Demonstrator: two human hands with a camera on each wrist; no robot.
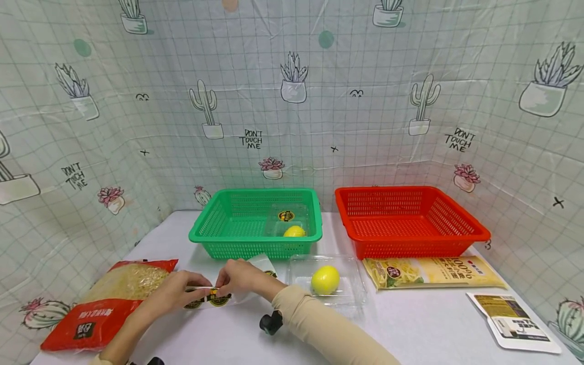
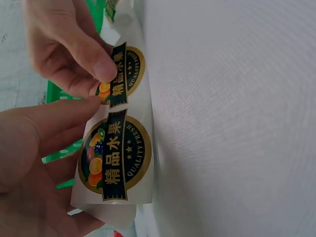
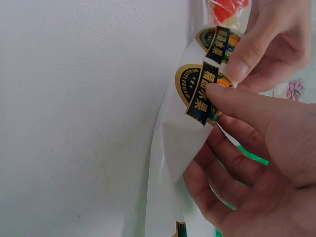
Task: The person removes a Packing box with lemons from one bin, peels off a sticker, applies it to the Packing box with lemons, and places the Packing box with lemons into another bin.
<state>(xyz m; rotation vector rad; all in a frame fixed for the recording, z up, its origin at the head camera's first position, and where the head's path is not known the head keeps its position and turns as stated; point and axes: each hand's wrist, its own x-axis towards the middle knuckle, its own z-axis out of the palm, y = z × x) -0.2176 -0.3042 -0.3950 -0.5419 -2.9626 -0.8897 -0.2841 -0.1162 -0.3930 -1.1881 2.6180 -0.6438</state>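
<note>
Both hands hold a white strip of round black-and-gold fruit stickers (image 2: pixel 114 153) low over the table. My left hand (image 1: pixel 180 293) grips one end, its thumb and fingers at the strip's edge. Beside it, my right hand (image 1: pixel 245 278) pinches the strip, with the thumb over one sticker (image 3: pixel 201 98) in the right wrist view. Loose backing paper (image 3: pixel 180 148) hangs below the right fingers and trails toward the green basket. To the right of the right hand lies a clear plastic box (image 1: pixel 358 291) holding a yellow fruit (image 1: pixel 325 280).
Behind the hands, a green basket (image 1: pixel 255 238) contains another clear box (image 1: pixel 286 208) and a yellow fruit (image 1: pixel 295 231). A red basket (image 1: pixel 410 237) stands back right, with a yellow noodle packet (image 1: pixel 438 272) before it. A white-and-brown pouch (image 1: pixel 515 324) lies right; a red-and-clear food bag (image 1: pixel 107 304) lies left.
</note>
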